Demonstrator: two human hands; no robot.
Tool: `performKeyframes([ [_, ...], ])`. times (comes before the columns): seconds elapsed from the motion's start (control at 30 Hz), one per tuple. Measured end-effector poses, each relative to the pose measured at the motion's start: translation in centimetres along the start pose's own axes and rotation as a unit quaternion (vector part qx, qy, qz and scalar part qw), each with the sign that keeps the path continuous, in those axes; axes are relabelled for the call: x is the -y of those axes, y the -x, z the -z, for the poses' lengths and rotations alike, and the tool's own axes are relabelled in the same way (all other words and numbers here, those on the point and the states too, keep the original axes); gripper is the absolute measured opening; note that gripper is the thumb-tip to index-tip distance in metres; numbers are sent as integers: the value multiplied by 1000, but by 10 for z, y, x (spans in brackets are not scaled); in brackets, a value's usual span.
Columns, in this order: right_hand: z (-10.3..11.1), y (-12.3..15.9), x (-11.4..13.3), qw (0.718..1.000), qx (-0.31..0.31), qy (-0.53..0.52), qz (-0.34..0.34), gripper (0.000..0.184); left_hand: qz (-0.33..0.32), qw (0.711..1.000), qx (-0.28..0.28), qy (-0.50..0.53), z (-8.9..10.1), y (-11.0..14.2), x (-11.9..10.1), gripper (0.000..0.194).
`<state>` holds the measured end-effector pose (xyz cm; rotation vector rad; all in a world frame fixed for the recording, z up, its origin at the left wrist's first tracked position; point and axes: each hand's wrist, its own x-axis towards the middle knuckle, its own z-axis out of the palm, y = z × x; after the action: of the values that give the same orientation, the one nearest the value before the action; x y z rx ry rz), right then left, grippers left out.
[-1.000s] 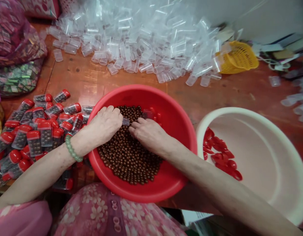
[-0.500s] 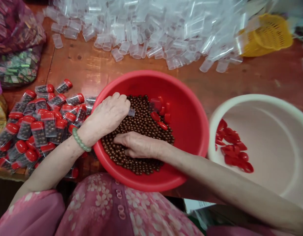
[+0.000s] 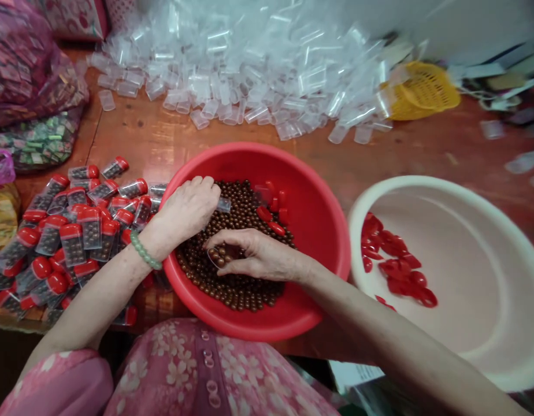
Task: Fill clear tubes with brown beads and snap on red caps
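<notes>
My left hand (image 3: 191,205), palm down over the left side of the red basin (image 3: 316,173), is closed on a clear plastic container (image 3: 224,205) whose end sticks out past the fingers. A heap of small brown balls (image 3: 249,292) fills the basin's left half. Just above them, my right hand (image 3: 253,257) pinches another clear container (image 3: 218,255) between thumb and fingers, with brown balls inside it. At the basin's back right lie several red caps (image 3: 275,214) on and beside the balls.
Filled containers with red caps (image 3: 71,242) are piled on the left. A mound of clear empty containers (image 3: 249,75) spreads along the back beside a yellow basket (image 3: 423,92). On the right, a cream basin (image 3: 449,231) holds red caps (image 3: 397,266). Full plastic bags (image 3: 28,75) stand back left.
My right hand has dipped into the balls, moved toward the front left, and now shows a container with balls in it. My left hand keeps its hold. The camera view shifted and came back.
</notes>
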<state>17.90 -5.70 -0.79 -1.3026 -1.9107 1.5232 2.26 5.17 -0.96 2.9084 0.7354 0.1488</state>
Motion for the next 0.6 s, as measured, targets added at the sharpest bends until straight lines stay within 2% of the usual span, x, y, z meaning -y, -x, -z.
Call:
performKeyframes([
  [0.07, 2, 4, 1, 1000, -25, 13, 12, 29, 23, 996, -16, 87, 4, 2, -1, 24],
  [0.13, 5, 8, 3, 999, -48, 18, 17, 30, 29, 973, -24, 229, 8, 10, -3, 28],
  [0.17, 7, 10, 4, 998, -58, 18, 17, 30, 28, 950, -17, 310, 11, 16, -4, 32],
  [0.23, 11, 13, 6, 997, -69, 16, 19, 30, 26, 887, 45, 458, 15, 28, -8, 43],
  [0.3, 14, 15, 9, 997, -76, 1, 25, 29, 32, 824, 104, 556, 19, 38, -15, 51],
  [0.33, 15, 16, 10, 996, -82, -7, 32, 29, 36, 804, 119, 582, 21, 40, -19, 53],
  [0.4, 16, 15, 11, 993, -101, -6, 60, 28, 45, 793, 114, 596, 23, 41, -27, 56],
  [0.47, 14, 15, 11, 987, -125, 15, 104, 26, 61, 804, 93, 585, 23, 40, -33, 59],
  [0.6, 7, 18, 14, 972, -171, 50, 155, 20, 115, 812, 91, 566, 20, 40, -37, 49],
])
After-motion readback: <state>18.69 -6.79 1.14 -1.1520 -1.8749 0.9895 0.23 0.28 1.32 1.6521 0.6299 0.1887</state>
